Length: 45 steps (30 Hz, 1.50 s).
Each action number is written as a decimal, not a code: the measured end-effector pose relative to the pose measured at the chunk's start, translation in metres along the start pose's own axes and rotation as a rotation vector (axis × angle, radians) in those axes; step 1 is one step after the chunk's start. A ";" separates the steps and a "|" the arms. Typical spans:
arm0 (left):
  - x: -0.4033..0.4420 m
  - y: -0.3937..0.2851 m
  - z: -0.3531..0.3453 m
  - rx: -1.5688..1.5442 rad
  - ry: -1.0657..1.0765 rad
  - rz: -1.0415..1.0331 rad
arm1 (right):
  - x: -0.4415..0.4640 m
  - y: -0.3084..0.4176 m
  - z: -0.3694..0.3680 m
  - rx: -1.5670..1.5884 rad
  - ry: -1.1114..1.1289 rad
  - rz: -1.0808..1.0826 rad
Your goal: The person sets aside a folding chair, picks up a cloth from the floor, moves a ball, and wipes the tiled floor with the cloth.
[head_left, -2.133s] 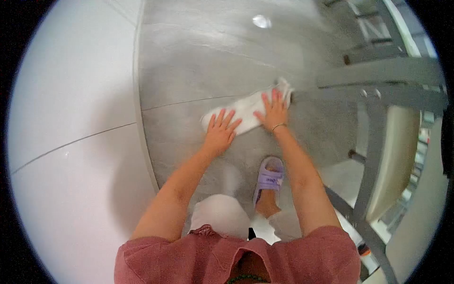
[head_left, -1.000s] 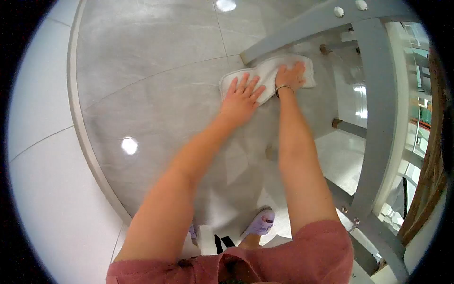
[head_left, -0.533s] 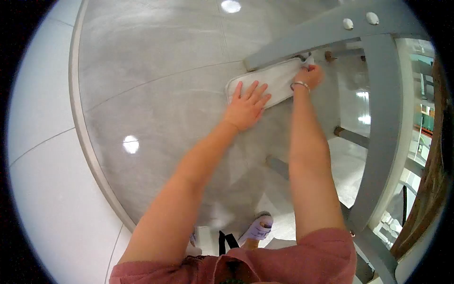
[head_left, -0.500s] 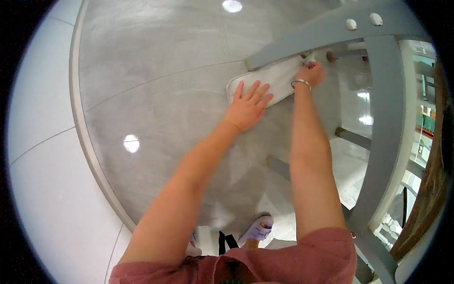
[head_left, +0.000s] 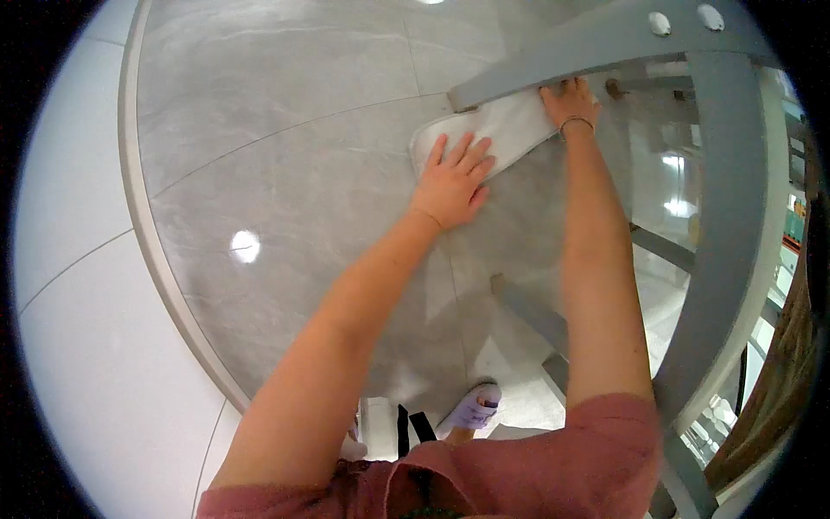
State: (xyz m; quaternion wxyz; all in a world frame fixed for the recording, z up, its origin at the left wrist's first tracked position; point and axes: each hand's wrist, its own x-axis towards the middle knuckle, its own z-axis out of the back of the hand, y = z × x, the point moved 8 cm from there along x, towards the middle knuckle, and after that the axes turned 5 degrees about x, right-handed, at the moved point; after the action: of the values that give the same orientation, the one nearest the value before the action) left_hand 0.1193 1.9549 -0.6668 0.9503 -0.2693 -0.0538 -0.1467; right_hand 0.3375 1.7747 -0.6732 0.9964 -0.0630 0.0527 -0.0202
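Observation:
A long white pad with rounded corners and a stitched edge, much like a mop pad (head_left: 517, 131), lies on the grey floor. Its upper edge runs along a grey wooden leg. My left hand (head_left: 451, 183) rests with fingers spread on the pad's near left end. At the far right end, my right hand (head_left: 573, 105) lies on the pad with its fingers stretched out, a bracelet on the wrist. The part of the pad under each hand is hidden.
Grey wooden furniture (head_left: 726, 208) with bars and legs stands on the right. A white wall (head_left: 78, 199) with a skirting strip (head_left: 138, 190) runs along the left. Below are a purple sandal (head_left: 474, 411) on a foot and a white object (head_left: 377, 426).
My right hand was pinched at the pad's far end; its fingers are now spread flat there. My left hand has stayed on the pad. The view has shifted slightly.

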 end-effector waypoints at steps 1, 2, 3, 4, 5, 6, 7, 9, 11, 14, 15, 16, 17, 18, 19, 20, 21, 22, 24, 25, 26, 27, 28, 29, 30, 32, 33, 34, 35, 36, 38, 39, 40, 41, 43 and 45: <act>0.000 -0.001 0.000 -0.003 0.001 -0.002 | -0.005 -0.007 -0.001 0.033 -0.002 -0.048; 0.002 -0.005 -0.001 0.009 0.012 -0.002 | -0.011 -0.018 -0.003 0.067 0.000 -0.096; 0.003 -0.006 -0.002 0.020 0.014 -0.003 | -0.020 -0.021 -0.007 0.062 -0.002 -0.098; 0.004 -0.008 -0.001 0.015 0.009 -0.004 | -0.032 -0.031 -0.018 0.128 0.023 -0.203; 0.005 -0.008 0.003 -0.006 -0.025 0.022 | -0.047 -0.042 -0.030 0.192 0.043 -0.310; 0.005 -0.009 0.006 -0.029 -0.062 0.049 | -0.059 -0.045 -0.037 0.169 0.031 -0.300; 0.006 -0.010 0.006 -0.036 -0.079 0.045 | -0.073 -0.045 -0.039 0.147 0.014 -0.290; 0.004 -0.005 -0.004 -0.010 -0.043 0.005 | -0.116 -0.034 -0.034 0.137 0.032 -0.385; -0.001 0.005 -0.015 0.041 0.002 -0.061 | -0.154 -0.016 -0.033 0.004 0.004 -0.339; -0.043 0.031 0.003 0.124 0.099 -0.166 | -0.179 -0.012 -0.087 -0.106 0.059 -0.267; -0.064 0.042 0.019 0.162 0.104 -0.217 | -0.190 -0.002 -0.072 -0.089 0.057 -0.261; -0.090 0.055 0.031 0.199 0.173 -0.232 | -0.206 0.023 -0.054 -0.076 0.228 -0.117; -0.122 0.066 0.042 0.234 0.246 -0.245 | -0.227 0.047 -0.053 -0.064 0.399 0.030; -0.152 0.072 0.058 0.222 0.303 -0.241 | -0.248 0.055 -0.070 0.013 0.359 0.011; -0.183 0.075 0.071 0.204 0.358 -0.238 | -0.274 0.068 -0.081 0.067 0.392 0.022; -0.216 0.080 0.079 0.202 0.402 -0.214 | -0.300 0.082 -0.092 0.122 0.426 0.031; -0.242 0.082 0.087 0.200 0.444 -0.188 | -0.331 0.100 -0.088 0.157 0.529 0.077; -0.262 0.081 0.096 0.211 0.443 -0.183 | -0.366 0.120 -0.066 0.140 0.610 0.244; -0.291 0.083 0.107 0.162 0.476 -0.121 | -0.406 0.133 -0.066 0.118 0.690 0.426; -0.288 0.083 0.110 0.171 0.474 -0.115 | -0.414 0.133 -0.092 0.137 0.695 0.451; -0.279 0.084 0.109 0.201 0.504 -0.117 | -0.417 0.133 -0.107 0.158 0.707 0.475; -0.269 0.087 0.106 0.230 0.535 -0.121 | -0.400 0.128 -0.098 0.173 0.661 0.397; -0.255 0.093 0.100 0.245 0.450 -0.143 | -0.371 0.121 -0.075 0.183 0.609 0.316; -0.234 0.103 0.093 0.255 0.371 -0.163 | -0.350 0.117 -0.043 0.184 0.583 0.267; -0.192 0.106 0.088 0.302 0.319 -0.215 | -0.324 0.112 -0.022 0.183 0.554 0.217; -0.110 0.101 0.081 0.410 0.249 -0.257 | -0.256 0.087 -0.003 0.218 0.326 0.105; -0.077 0.099 0.075 0.502 0.259 -0.217 | -0.241 0.081 0.009 0.190 0.217 0.087; -0.048 0.097 0.069 0.534 0.317 -0.159 | -0.231 0.075 0.015 0.161 0.115 0.069; -0.023 0.097 0.063 0.568 0.377 -0.102 | -0.222 0.071 0.005 0.156 0.132 0.072; -0.002 0.095 0.060 0.558 0.389 -0.083 | -0.217 0.085 -0.003 0.273 0.087 0.283; 0.021 0.102 0.040 0.548 0.417 -0.052 | -0.222 0.101 -0.023 0.402 0.057 0.498; 0.033 0.103 0.039 0.527 0.321 -0.061 | -0.221 0.105 -0.026 0.314 -0.016 0.504; 0.035 0.106 0.038 0.504 0.231 -0.070 | -0.224 0.108 -0.029 0.226 -0.085 0.507; 0.028 0.111 0.031 0.502 0.242 -0.063 | -0.230 0.109 -0.035 0.231 -0.073 0.511; 0.007 0.108 0.039 0.539 0.240 -0.120 | -0.248 0.111 -0.032 0.262 0.008 0.450; -0.043 0.101 0.053 0.549 0.255 -0.160 | -0.286 0.111 -0.036 0.256 0.046 0.503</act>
State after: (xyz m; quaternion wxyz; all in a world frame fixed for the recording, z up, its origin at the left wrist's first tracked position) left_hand 0.1083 2.0759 -0.6800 0.9721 0.0230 0.0072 -0.2334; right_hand 0.0531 1.8941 -0.6934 0.9685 0.0790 0.0862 0.2197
